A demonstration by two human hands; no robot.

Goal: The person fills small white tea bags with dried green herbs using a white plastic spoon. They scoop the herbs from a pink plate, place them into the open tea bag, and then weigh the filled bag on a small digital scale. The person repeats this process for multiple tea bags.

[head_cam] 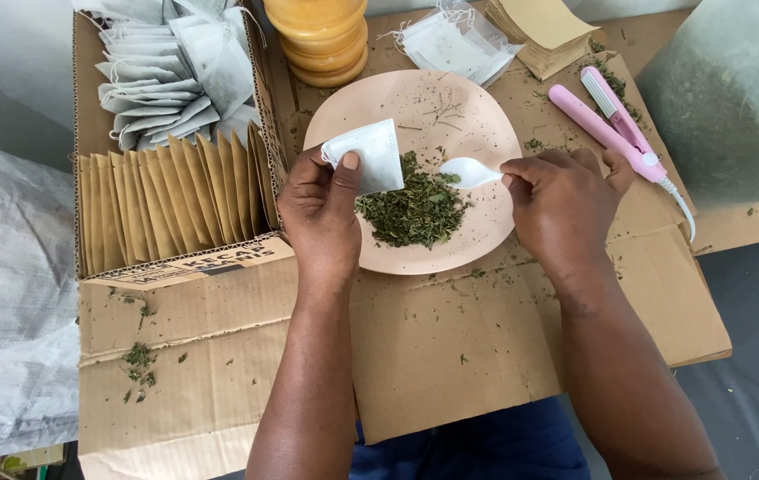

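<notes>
Your left hand (321, 209) pinches a small white tea bag (369, 156) over the pink plate (486, 133), just above the pile of dried green leaves (415, 211). Your right hand (562, 204) grips a white spoon (470, 172) touching the pile. A pink sealer (606, 120) lies near; a box of tan envelopes (175, 200) sits left.

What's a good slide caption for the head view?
Left hand holds a tea bag; right hand spoons herbs.

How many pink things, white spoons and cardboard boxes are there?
Pink things: 2, the plate and the sealing tool
White spoons: 1, the spoon in the right hand
Cardboard boxes: 1, the box
Total: 4
</notes>
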